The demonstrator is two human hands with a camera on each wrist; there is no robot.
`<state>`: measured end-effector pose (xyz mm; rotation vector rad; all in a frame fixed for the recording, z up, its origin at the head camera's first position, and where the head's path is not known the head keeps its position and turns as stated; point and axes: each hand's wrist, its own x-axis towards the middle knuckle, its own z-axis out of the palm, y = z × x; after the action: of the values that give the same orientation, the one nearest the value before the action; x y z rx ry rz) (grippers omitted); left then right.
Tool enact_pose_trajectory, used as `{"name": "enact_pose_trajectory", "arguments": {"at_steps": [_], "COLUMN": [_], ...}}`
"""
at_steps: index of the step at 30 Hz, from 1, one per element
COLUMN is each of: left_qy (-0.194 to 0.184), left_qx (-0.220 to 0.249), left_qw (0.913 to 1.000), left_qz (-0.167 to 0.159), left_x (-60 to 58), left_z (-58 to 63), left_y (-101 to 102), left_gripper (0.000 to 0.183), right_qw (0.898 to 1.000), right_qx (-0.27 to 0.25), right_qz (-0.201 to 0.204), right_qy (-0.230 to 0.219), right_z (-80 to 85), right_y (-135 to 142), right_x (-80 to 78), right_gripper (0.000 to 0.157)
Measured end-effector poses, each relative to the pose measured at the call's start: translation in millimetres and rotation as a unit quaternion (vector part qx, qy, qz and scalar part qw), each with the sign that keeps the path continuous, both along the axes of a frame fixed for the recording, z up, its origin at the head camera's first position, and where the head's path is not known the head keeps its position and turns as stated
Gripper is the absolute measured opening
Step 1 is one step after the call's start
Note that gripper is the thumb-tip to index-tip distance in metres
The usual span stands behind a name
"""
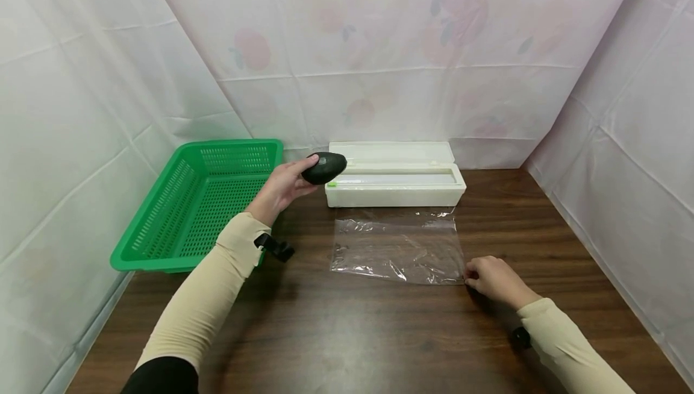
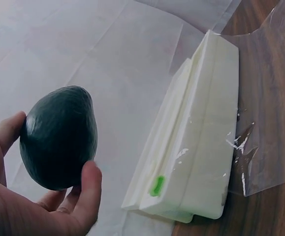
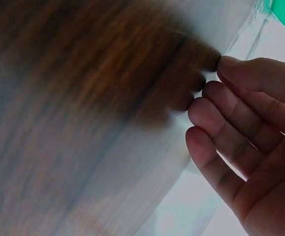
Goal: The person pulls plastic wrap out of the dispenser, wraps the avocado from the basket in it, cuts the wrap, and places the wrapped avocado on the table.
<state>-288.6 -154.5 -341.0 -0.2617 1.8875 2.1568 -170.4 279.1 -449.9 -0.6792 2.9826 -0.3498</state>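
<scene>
A dark green avocado (image 1: 325, 168) is held up by my left hand (image 1: 283, 188), thumb on one side and fingers on the other. The left wrist view shows the avocado (image 2: 58, 137) whole, between thumb and fingertips. A sheet of clear cling film (image 1: 398, 250) lies on the table, drawn out from a white cling film dispenser (image 1: 396, 195) with its lid raised. At the sheet's near right corner, my right hand (image 1: 496, 281) pinches the film's edge between thumb and forefinger; the other fingers are bent in the right wrist view.
To the left stands a green plastic basket (image 1: 200, 225) with perforated walls, partly behind my left arm. White patterned sheeting (image 1: 379, 50) hangs behind and at both sides of the brown wooden table (image 1: 347, 334). A small green slider (image 1: 332, 184) sits on the dispenser's left end.
</scene>
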Motion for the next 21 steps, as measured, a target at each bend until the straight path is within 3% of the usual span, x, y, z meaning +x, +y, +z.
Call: {"name": "enact_pose_trajectory", "arguments": {"at_steps": [9, 15, 18, 21], "left_qy": [0.019, 0.017, 0.016, 0.016], "left_qx": [-0.005, -0.015, -0.018, -0.021], "left_qw": [0.9998, 0.9996, 0.9995, 0.9996], "left_qz": [0.001, 0.019, 0.018, 0.014], "left_x": [-0.8, 1.1, 2.9, 3.6], "left_z": [-12.0, -17.3, -16.8, -16.1], "left_y": [17, 26, 31, 35], "left_gripper": [0.063, 0.036, 0.040, 0.055], "right_qw": [1.000, 1.000, 1.000, 1.000], "right_qx": [-0.001, 0.000, 0.000, 0.000], "right_qz": [-0.003, -0.001, 0.001, 0.001], "right_qy": [-0.004, -0.001, 0.003, 0.005], "right_z": [0.4, 0.2, -0.3, -0.7], "right_y": [1, 1, 2, 3], "right_x": [1.3, 1.1, 0.6, -0.1], "right_gripper": [0.017, 0.017, 0.017, 0.018]}}
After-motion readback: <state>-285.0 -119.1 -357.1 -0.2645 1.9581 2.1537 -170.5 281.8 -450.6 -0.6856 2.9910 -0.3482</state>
